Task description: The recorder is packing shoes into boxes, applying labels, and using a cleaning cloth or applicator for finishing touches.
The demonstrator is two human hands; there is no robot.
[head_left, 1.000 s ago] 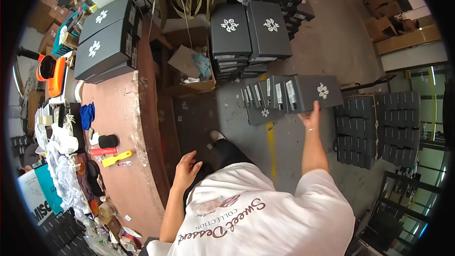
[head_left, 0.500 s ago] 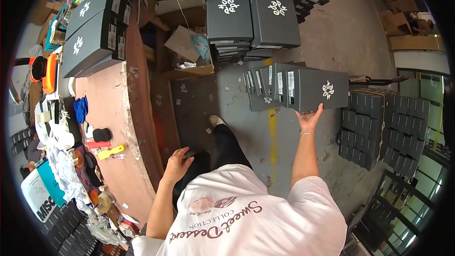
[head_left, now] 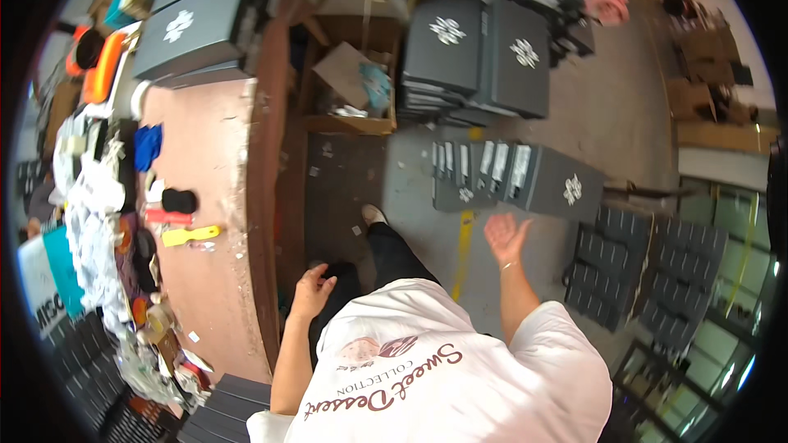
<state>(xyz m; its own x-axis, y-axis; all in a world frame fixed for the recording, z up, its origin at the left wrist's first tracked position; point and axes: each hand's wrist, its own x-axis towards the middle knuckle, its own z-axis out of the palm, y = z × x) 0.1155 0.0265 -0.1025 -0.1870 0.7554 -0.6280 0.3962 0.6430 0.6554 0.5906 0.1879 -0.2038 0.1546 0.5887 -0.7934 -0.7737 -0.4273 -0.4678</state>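
Note:
My right hand point(head_left: 507, 239) is open, palm up and fingers spread, with nothing in it. It is just on the near side of a leaning row of dark grey lidded boxes point(head_left: 561, 183) on the floor, apart from them. White labels show on the box ends, and the rightmost box shows a white mark on its broad face. Beside the workbench my left hand point(head_left: 312, 292) hangs in front of my dark trousers. Its fingers are loosely bent and apart, holding nothing.
The workbench point(head_left: 209, 291) on the left carries more grey boxes point(head_left: 197, 29), a yellow scraper point(head_left: 190, 235) and a blue cloth point(head_left: 148, 148). Ahead stand an open carton point(head_left: 349, 125) and stacked grey boxes point(head_left: 443, 41). Bundled boxes point(head_left: 607, 267) stand at right.
My right hand has let go of the rightmost box and drawn back toward me, opening. That box now leans against the row. The view has shifted; my left hand stays low by the bench.

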